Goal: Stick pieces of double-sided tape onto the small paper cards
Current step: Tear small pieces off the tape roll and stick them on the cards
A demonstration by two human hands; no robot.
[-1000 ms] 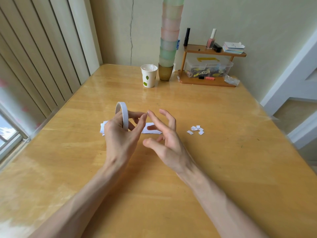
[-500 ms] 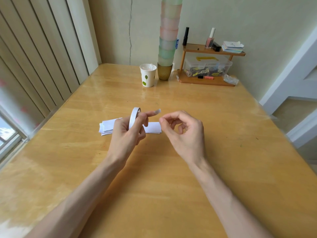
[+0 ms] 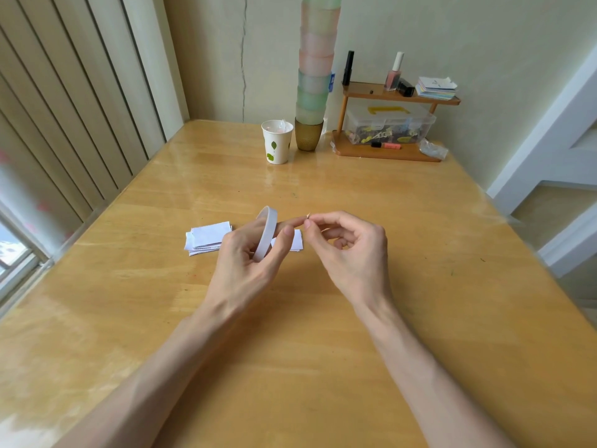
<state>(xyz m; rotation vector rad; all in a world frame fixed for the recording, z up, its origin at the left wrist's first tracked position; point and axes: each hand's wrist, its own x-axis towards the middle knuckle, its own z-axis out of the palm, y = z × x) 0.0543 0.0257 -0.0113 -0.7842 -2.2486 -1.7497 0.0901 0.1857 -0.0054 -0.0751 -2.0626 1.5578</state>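
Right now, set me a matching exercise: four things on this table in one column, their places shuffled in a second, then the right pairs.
Things:
1. tape roll
2. stack of paper cards
3. paper cup
4. nail polish bottle

Places:
A. standing on the top shelf of the wooden rack
B. gripped in the left hand
C. lying flat on the table
D. standing beside the gold cup

Pairs: 1-B, 2-C, 3-D, 4-A
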